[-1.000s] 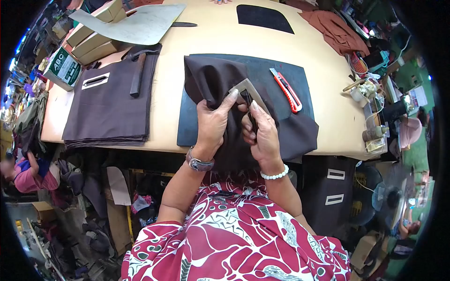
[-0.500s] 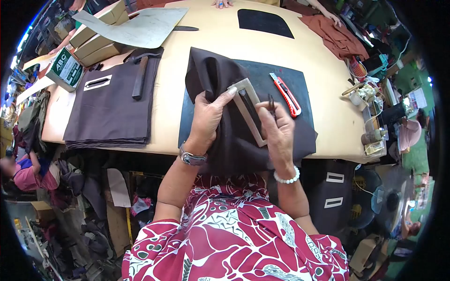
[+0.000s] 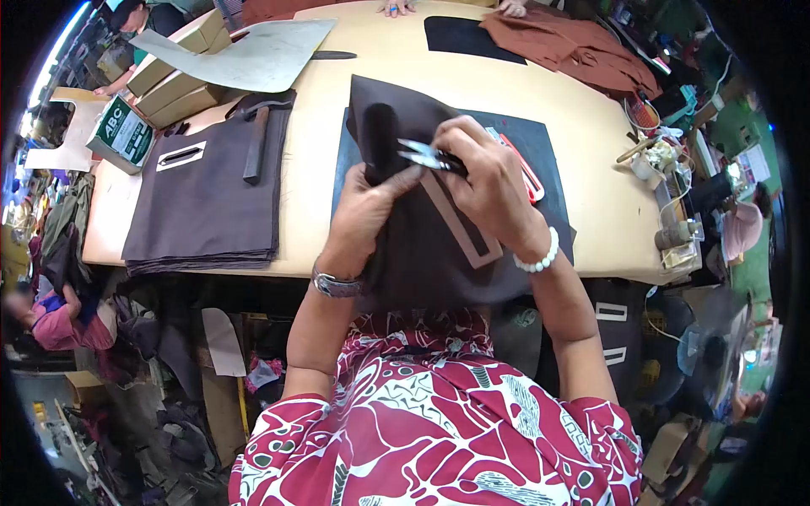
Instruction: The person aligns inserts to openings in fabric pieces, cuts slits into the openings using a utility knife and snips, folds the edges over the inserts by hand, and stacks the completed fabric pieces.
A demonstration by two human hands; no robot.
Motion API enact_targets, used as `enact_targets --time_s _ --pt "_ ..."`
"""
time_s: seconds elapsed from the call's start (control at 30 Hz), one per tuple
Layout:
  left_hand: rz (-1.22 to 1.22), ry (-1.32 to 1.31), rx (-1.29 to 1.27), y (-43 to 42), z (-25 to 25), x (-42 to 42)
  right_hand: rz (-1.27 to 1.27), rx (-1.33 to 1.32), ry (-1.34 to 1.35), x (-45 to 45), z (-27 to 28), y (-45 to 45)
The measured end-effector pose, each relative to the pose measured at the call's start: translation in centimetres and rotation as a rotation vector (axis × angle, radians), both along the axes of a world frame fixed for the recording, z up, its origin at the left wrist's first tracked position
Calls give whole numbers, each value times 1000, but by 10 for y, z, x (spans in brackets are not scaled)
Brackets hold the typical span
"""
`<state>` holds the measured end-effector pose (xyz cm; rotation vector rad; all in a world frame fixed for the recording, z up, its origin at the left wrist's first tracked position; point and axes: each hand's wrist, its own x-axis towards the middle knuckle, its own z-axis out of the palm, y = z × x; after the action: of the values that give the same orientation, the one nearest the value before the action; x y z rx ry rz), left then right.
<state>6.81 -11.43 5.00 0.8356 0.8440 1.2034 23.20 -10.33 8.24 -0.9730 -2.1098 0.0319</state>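
My left hand is closed on a dark brown fabric piece, thumb on top. A pale rectangular frame-like strip lies on this fabric around a dark slot; its upper end is hidden by my hands. My right hand grips small thread snips with pale metal blades and a black handle. The blades point left, just above my left thumb, over the fabric. Whether they touch it I cannot tell. Beneath lies a dark cutting mat, and a red utility knife sits on it, partly behind my right hand.
On the left, a stack of dark brown fabric carries a hammer. Behind it are a green-and-white box and a grey sheet. A black panel and rust-coloured cloth lie at the far side, near co-workers' hands.
My right hand has moved up and left with the snips, whose blades now show beside my left thumb. The rust-coloured cloth has been spread leftward over part of the black panel.
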Motion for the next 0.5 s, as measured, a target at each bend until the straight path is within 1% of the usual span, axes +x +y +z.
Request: enact_targets --time_s 0.03,0.07,0.17,0.2,0.23,0.3,0.4,0.43,0.47,0.5 --pt "16 -28 -78 1 3 -2 7 -29 19 -3 -1 4" --pt "-68 -54 -28 6 -6 -9 -35 -43 25 -7 -2 7" --pt "-89 -139 -78 2 -10 -8 -42 -527 269 -17 3 14" --pt "-103 -148 -80 0 -10 -9 -30 -554 363 -18 -7 22" --pt "-118 -159 -78 -2 -9 -8 -41 -674 472 -17 -13 25" --pt "-139 -186 -59 -2 -6 -9 -104 -587 478 -6 -14 23" --pt "-56 -182 -21 7 -8 -13 -62 -747 503 25 -40 6" --pt "-3 -184 3 9 -6 -15 -19 -883 381 37 -38 -8" --pt "47 -190 24 11 -4 -17 9 -926 222 47 -37 -18" --pt "95 -198 33 13 -6 -16 11 -1100 163 59 -40 -24"
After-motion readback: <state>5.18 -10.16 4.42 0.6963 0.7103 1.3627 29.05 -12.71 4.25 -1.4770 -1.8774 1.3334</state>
